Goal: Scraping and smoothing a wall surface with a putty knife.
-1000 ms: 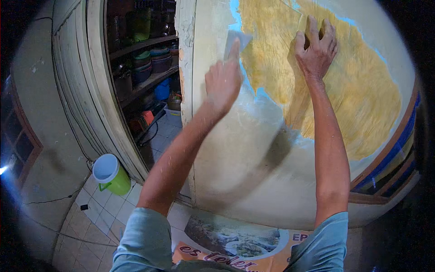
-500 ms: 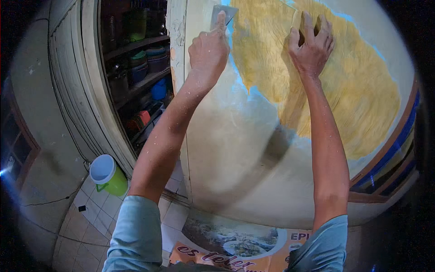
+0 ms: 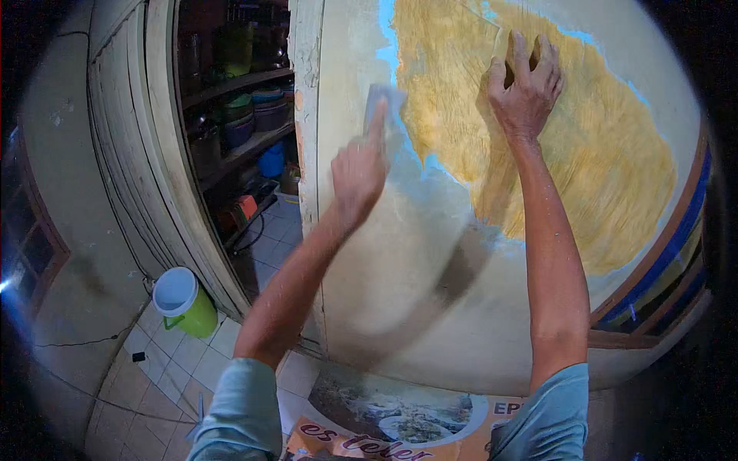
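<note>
Left grip (image 3: 359, 170): pinching a grey scraper (image 3: 394, 100), forefinger along its blade
Right grip (image 3: 529, 91): fingers spread against the yellow patch (image 3: 615, 169)
Green bucket (image 3: 201, 316): below-left of the left grip

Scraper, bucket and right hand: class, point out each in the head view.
Scraper (image 3: 394, 98): head view, on its grey blade.
Bucket (image 3: 197, 313): head view, on its green side.
Right hand (image 3: 529, 94): head view, on its back.

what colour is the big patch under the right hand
The patch is streaky golden yellow, partly edged in blue; see the head view.
</note>
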Action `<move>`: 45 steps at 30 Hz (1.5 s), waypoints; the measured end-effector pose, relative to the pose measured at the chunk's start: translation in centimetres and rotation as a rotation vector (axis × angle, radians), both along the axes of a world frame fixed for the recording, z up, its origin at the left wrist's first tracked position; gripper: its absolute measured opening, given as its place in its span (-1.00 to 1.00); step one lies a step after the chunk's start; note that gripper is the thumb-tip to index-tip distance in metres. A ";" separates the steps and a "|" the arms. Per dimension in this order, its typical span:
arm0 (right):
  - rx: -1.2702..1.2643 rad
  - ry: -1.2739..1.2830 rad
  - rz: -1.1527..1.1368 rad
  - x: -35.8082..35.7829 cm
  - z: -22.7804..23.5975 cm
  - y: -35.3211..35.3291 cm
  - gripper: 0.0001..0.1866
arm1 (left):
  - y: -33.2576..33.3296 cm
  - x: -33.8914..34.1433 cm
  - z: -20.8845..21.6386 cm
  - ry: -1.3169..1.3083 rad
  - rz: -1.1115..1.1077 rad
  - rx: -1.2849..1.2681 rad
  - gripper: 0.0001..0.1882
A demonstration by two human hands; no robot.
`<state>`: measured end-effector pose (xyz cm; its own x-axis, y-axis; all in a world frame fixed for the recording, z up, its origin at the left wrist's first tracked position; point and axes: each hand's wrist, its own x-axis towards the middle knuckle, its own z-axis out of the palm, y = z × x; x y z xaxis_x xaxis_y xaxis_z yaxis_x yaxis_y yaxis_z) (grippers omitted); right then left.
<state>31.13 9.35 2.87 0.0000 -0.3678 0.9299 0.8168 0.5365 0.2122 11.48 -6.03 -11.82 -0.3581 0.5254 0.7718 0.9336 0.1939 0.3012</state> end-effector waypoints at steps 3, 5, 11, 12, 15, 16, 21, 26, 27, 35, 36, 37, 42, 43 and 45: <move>0.019 0.004 0.028 -0.1 0.5 -0.3 -0.41 | 0.1 -0.6 6.9 0.149 0.073 0.129 -0.15; 0.025 -0.004 0.026 -0.1 0.7 -0.5 -0.42 | -0.1 -0.6 6.9 0.180 0.074 0.171 -0.15; -0.001 -0.002 0.046 -0.2 0.3 -0.3 -0.41 | -2.3 1.0 -5.2 0.062 0.004 -0.006 -0.19; 0.008 0.002 0.047 -0.1 0.4 -0.4 -0.41 | -2.6 0.9 -5.6 0.041 -0.022 -0.024 -0.20; -0.005 -0.001 0.029 0.0 0.3 -0.3 -0.41 | -2.8 0.9 -4.7 0.058 -0.032 -0.024 -0.23; -0.015 -0.003 0.029 0.2 0.3 -0.1 -0.41 | -3.2 0.9 -4.3 0.055 -0.033 -0.033 -0.23; 0.013 0.005 0.046 -0.4 0.6 -0.2 -0.43 | -2.8 1.0 -6.3 0.008 -0.032 -0.054 -0.21; 0.023 -0.006 0.059 -0.2 0.5 0.1 -0.43 | -1.7 1.6 -9.5 -0.095 -0.174 0.085 -0.16; 0.024 0.000 0.055 -0.3 0.5 0.1 -0.43 | -0.4 1.0 -8.1 -0.065 -0.100 0.079 -0.15; 0.023 0.005 0.035 -0.5 0.3 -0.6 -0.44 | 0.4 -1.4 10.9 0.167 0.049 0.308 -0.33; 0.039 -0.002 0.043 -0.3 0.3 -0.6 -0.44 | 0.0 -1.1 11.6 0.154 0.043 0.286 -0.34; 0.035 -0.002 0.038 -0.1 0.4 -0.5 -0.44 | -0.2 -0.9 11.0 0.154 0.039 0.282 -0.34; 0.064 -0.013 0.042 -0.2 0.4 -0.1 -0.44 | -2.0 -0.8 7.2 0.105 0.070 0.050 -0.29; 0.065 -0.011 0.044 -0.3 0.4 -0.1 -0.44 | -2.0 -0.8 7.3 0.110 0.084 0.058 -0.26; 0.056 -0.011 0.050 -0.3 0.4 -0.2 -0.44 | -1.7 -1.0 7.5 0.126 0.085 0.087 -0.26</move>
<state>30.85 9.12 3.31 0.0096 -0.4191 0.9079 0.7870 0.5633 0.2517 10.46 -7.75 -4.35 -0.2959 0.4265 0.8547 0.9464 0.2525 0.2017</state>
